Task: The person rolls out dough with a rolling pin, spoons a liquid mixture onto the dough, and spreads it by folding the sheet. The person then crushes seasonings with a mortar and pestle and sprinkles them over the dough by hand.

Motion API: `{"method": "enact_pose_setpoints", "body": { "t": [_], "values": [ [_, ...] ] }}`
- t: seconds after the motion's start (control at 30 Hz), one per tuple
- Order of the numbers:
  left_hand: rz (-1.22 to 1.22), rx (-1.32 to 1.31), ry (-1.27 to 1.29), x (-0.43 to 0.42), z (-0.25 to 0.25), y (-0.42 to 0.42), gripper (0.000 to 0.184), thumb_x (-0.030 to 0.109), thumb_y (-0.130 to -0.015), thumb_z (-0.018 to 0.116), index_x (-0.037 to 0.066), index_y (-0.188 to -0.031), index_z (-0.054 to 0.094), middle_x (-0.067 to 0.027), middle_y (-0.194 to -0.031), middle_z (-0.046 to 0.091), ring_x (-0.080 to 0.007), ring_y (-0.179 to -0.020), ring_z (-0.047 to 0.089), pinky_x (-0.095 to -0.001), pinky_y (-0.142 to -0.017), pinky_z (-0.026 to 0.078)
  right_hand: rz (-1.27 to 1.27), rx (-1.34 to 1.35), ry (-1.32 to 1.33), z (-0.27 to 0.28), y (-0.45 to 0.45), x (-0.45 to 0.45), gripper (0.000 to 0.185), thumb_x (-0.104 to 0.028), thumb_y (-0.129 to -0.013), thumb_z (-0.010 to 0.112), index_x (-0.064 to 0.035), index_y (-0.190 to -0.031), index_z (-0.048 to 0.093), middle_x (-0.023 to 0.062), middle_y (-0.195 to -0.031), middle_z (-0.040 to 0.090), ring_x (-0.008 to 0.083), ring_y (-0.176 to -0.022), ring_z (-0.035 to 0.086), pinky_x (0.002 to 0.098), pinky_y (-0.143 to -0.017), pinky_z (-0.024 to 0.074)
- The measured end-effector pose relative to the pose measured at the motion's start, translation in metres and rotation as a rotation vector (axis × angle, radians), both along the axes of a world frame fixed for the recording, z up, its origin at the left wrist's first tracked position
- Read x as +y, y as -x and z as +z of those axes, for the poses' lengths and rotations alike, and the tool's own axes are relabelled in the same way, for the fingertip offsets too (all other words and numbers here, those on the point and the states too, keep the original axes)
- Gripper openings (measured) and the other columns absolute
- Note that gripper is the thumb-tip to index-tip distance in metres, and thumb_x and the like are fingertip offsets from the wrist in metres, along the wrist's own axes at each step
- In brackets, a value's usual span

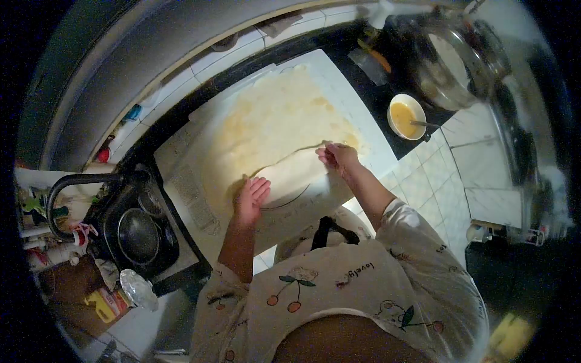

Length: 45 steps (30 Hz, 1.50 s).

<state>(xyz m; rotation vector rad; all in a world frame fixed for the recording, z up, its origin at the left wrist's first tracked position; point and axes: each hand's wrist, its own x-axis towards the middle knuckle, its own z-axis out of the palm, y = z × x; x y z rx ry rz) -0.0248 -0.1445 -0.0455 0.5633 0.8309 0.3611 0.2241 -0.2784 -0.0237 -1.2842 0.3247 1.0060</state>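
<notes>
A large thin sheet of pale dough (272,115) with yellowish patches lies on a white mat (181,175). Its near edge is folded over in a long flap. At the left end of this fold is my left hand (251,196), palm turned up and fingers stretched out against the dough. My right hand (337,157) pinches the edge of the flap at its right end.
A white bowl (402,112) of yellow liquid with a spoon stands right of the mat. Beyond it is a large shiny metal pot (451,66). To the left are a black sink (138,236) with a curved faucet (54,206) and a yellow container (108,304).
</notes>
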Motion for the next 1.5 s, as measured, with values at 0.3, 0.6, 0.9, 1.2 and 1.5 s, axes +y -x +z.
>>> {"method": "enact_pose_setpoints", "body": {
  "t": [0.3,0.6,0.9,1.2,1.5],
  "values": [
    [-0.286,0.269,-0.332,-0.063,0.042,0.059,0.029,0.020,-0.088,0.046,-0.008,-0.092,0.055,-0.0181,-0.088,0.061,-0.0261,-0.083,0.062,-0.0368,-0.074,0.050,0.221,-0.185,0.014,0.034,0.043,-0.100,0.016,-0.015,-0.085,0.054,0.0005,-0.082,0.054,0.0134,-0.083,0.062,0.0171,-0.073,0.061,0.0263,-0.068,0.0508],
    [-0.606,0.347,-0.595,-0.091,0.008,0.101,0.026,0.019,-0.088,0.047,-0.004,-0.084,0.058,-0.0139,-0.077,0.062,-0.0226,-0.072,0.062,-0.0335,-0.070,0.050,0.295,-0.146,0.091,-0.011,0.047,-0.160,0.015,-0.017,-0.084,0.057,-0.0015,-0.083,0.057,0.0074,-0.075,0.060,0.0165,-0.070,0.061,0.0288,-0.067,0.0521],
    [-0.020,0.943,-1.527,0.096,0.023,0.081,0.015,0.014,-0.080,0.056,0.002,-0.086,0.059,-0.0104,-0.079,0.061,-0.0228,-0.074,0.058,-0.0326,-0.067,0.046,0.264,-0.280,0.203,-0.017,0.056,-0.166,0.024,-0.025,-0.080,0.063,-0.0045,-0.090,0.055,0.0076,-0.085,0.061,0.0174,-0.077,0.060,0.0281,-0.065,0.0481],
    [-0.201,1.056,-1.594,0.203,-0.051,0.003,0.026,0.027,-0.074,0.054,0.004,-0.083,0.062,-0.0163,-0.079,0.062,-0.0294,-0.077,0.060,-0.0372,-0.071,0.047,0.299,-0.438,0.192,-0.002,0.058,-0.167,0.018,-0.019,-0.083,0.059,-0.0025,-0.090,0.057,0.0069,-0.085,0.062,0.0162,-0.076,0.061,0.0274,-0.064,0.0480],
    [-0.341,0.943,-1.417,0.210,-0.037,-0.020,0.028,0.028,-0.070,0.062,0.003,-0.083,0.061,-0.0137,-0.076,0.062,-0.0279,-0.073,0.060,-0.0378,-0.070,0.047,0.283,-0.375,0.273,-0.012,0.061,-0.179,0.021,-0.018,-0.083,0.059,-0.0025,-0.096,0.057,0.0065,-0.084,0.062,0.0160,-0.077,0.061,0.0270,-0.065,0.0478]
  ]
}}
